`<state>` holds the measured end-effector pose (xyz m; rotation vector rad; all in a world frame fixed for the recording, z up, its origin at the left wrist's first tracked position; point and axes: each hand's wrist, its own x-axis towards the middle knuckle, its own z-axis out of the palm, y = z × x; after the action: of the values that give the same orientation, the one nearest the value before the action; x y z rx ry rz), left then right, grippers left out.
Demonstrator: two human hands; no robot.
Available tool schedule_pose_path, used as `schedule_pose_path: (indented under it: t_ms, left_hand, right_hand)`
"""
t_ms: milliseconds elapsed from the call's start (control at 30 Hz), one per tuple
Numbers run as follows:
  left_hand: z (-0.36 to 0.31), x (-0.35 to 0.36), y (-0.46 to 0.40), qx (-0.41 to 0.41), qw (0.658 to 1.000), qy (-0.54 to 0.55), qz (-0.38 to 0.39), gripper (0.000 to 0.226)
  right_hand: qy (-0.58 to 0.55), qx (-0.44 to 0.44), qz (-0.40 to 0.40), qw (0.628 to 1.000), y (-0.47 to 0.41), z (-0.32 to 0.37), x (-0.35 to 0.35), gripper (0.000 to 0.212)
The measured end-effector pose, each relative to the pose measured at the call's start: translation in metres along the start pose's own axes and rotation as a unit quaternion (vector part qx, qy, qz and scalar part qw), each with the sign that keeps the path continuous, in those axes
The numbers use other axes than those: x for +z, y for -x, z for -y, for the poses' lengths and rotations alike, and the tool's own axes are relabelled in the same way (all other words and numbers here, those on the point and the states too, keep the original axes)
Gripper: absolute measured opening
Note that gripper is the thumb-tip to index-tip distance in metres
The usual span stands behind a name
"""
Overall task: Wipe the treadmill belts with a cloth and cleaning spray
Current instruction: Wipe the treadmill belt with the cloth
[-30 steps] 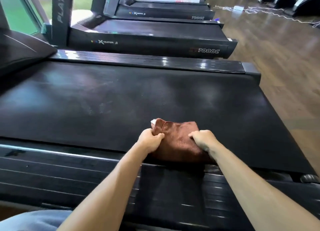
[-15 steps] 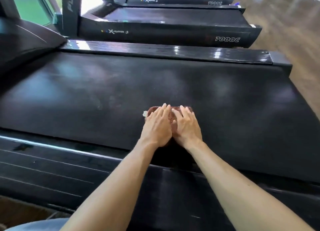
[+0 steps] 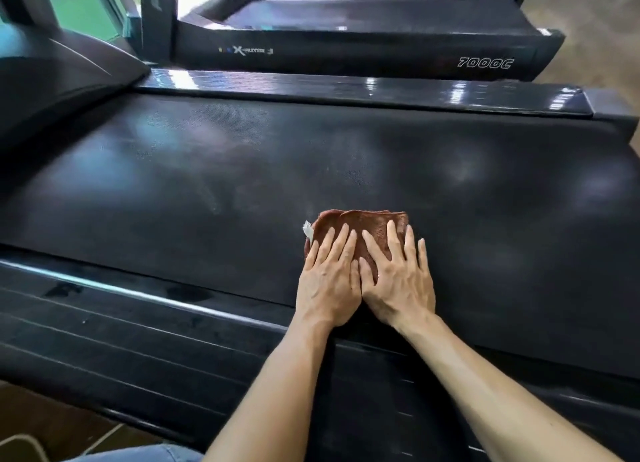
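From the head camera, the brown cloth (image 3: 360, 229) lies folded on the black treadmill belt (image 3: 207, 184), a little right of the frame's centre and close to the near side rail (image 3: 138, 309). A small white tag (image 3: 308, 231) sticks out at its left edge. The left hand (image 3: 329, 281) and the right hand (image 3: 398, 281) press flat on the cloth side by side, thumbs touching, fingers (image 3: 391, 234) straight and slightly spread, not curled round anything. Both bare forearms reach in from the bottom of the frame. A second treadmill (image 3: 346, 45) marked "7000C" stands along the top, with wooden floor (image 3: 595, 18) at the upper right.
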<state>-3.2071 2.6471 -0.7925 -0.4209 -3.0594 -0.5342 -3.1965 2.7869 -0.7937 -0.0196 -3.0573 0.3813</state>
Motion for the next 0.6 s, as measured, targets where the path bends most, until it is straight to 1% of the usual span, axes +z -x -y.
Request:
schedule_pose_path:
  t_ms: [67,133,233,300,500,600]
  left_hand:
    - [0.008,-0.002,-0.009,-0.006,1.000,-0.004,0.002,0.076]
    - [0.018,-0.004,-0.023,-0.014,1.000,-0.012,0.002,0.071]
    - [0.038,-0.012,-0.053,-0.030,0.999,-0.020,0.011,0.059]
    - [0.053,-0.014,-0.080,-0.035,0.999,-0.030,0.012,0.059]
    - [0.094,-0.019,-0.181,-0.040,0.997,-0.056,0.024,0.059]
    - [0.103,-0.018,-0.210,-0.047,0.997,-0.056,0.022,0.059]
  right_hand:
    - [-0.009,-0.005,0.015,1.000,-0.013,0.006,0.002,0.076]
    - [-0.009,-0.014,0.020,1.000,-0.031,0.014,0.004,0.077]
    - [-0.006,-0.017,0.021,1.000,-0.067,0.027,0.010,0.067]
    - [-0.008,-0.017,0.022,1.000,-0.098,0.035,0.017,0.061]
    - [-0.002,-0.040,0.032,0.999,-0.201,0.044,0.025,0.059]
    - [-0.006,-0.045,0.043,0.998,-0.235,0.045,0.022,0.059]
